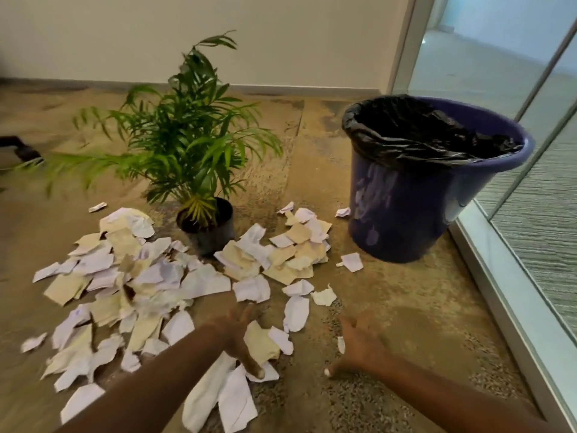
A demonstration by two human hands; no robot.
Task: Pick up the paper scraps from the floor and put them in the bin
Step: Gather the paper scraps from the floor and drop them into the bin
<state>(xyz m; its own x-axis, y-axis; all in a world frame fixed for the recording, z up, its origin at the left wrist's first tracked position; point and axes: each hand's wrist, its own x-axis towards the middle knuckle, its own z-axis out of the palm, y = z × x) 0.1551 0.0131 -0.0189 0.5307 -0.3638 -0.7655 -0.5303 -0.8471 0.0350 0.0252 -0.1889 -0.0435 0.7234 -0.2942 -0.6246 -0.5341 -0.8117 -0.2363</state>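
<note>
Reaching left hand [240, 334] and right hand [362, 348], spread and empty, toward paper scraps [140, 276] littering floor [399, 307]; seemingly just starting filling bin [406, 214].

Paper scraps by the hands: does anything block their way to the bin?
Nothing visible does. Between the paper scraps and the bin lies only floor; the potted plant stands off to the left.
</note>
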